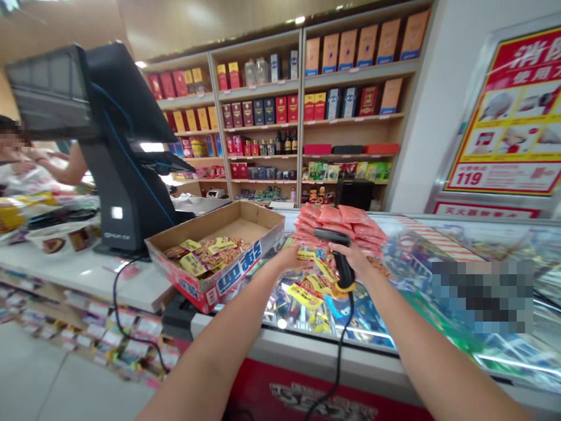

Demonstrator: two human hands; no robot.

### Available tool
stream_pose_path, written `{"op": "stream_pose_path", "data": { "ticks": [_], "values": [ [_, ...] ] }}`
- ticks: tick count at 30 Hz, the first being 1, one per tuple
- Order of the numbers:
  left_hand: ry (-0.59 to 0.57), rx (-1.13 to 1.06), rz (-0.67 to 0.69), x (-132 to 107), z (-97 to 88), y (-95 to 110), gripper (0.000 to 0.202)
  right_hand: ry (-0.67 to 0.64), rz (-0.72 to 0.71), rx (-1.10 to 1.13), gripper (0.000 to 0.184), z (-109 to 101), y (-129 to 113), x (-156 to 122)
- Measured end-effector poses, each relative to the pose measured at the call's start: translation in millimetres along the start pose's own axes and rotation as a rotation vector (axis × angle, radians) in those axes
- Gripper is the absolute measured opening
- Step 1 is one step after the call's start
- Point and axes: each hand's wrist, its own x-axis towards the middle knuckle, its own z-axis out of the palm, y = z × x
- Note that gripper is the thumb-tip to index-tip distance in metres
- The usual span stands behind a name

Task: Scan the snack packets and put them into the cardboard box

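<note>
Two bare forearms [210,362] rising from the bottom of the view toward a glass-topped display table [421,345] with a red front panel. Left hand [291,260]: fingers [302,261] bent against a yellow-labelled snack packet [309,254], partly hidden, so how firmly closed impossible to tell. Right hand [350,260]: fingers [346,254] curled tightly around the grip of a black corded barcode scanner [340,257], its head tipped down just above the packet. Just behind the hands, a heap of pink-red sealed packets [337,221] on the glass; below them, loose yellow-tagged packets [313,301] scattered across it. Black scanner cable [339,356] hanging over the table's front edge. Beside the left hand, a cut-down cardboard box [214,257] holding more yellow-labelled packets, at the edge of a white checkout table [83,275]. Farther left, a black checkout terminal [125,164], with another person's arm [65,166] beyond it. Behind everything, wooden shelves [272,117] lined with red, yellow and blue boxes and bottles; at right, a red-and-yellow poster [504,111].
</note>
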Motion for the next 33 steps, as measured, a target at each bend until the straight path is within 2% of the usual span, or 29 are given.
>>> {"op": "stream_pose_path", "data": {
  "ticks": [4, 7, 10, 14, 16, 19, 21, 27, 30, 33],
  "values": [
    [-0.023, -0.024, -0.025, -2.3, -6.3, -9.9, 0.068, 0.041, -0.019, -0.016, 0.023, -0.4, 3.4, -1.3],
    [-0.019, -0.145, -0.086, -6.4, -9.9, -23.0, 0.045, 0.039, -0.045, -0.020, 0.020, 3.0, 0.0, -3.9],
    [0.034, -0.436, -0.196, -5.9, -7.3, -36.9, 0.031, 0.015, -0.058, -0.031, 0.019, 5.1, -1.9, -6.1],
    [0.285, -0.966, -0.399, 2.2, 0.6, -41.5, 0.029, -0.006, -0.056, -0.069, 0.023, 5.4, -1.7, -7.8],
    [0.370, -1.236, -0.421, 5.8, 3.5, -38.3, 0.031, -0.013, -0.057, -0.069, 0.023, 5.5, -2.0, -8.3],
    [0.282, -1.499, -0.387, 7.4, 6.7, -33.9, 0.029, -0.025, -0.055, -0.047, 0.022, 5.9, -3.3, -8.5],
    [0.265, -1.566, -0.380, 7.5, 9.0, -33.1, 0.024, -0.035, -0.050, -0.037, 0.022, 6.1, -3.9, -8.2],
    [0.600, -1.653, -0.334, 14.6, 15.2, -34.8, 0.021, -0.035, -0.055, -0.061, 0.025, 8.2, -1.7, -8.8],
    [0.677, -1.669, -0.282, 17.2, 16.9, -33.6, 0.025, -0.021, -0.061, -0.074, 0.026, 9.1, -1.0, -10.2],
    [0.691, -1.649, -0.271, 17.0, 17.7, -31.3, 0.026, -0.039, -0.041, -0.082, 0.028, 9.3, -2.8, -11.9]
  ]
}}
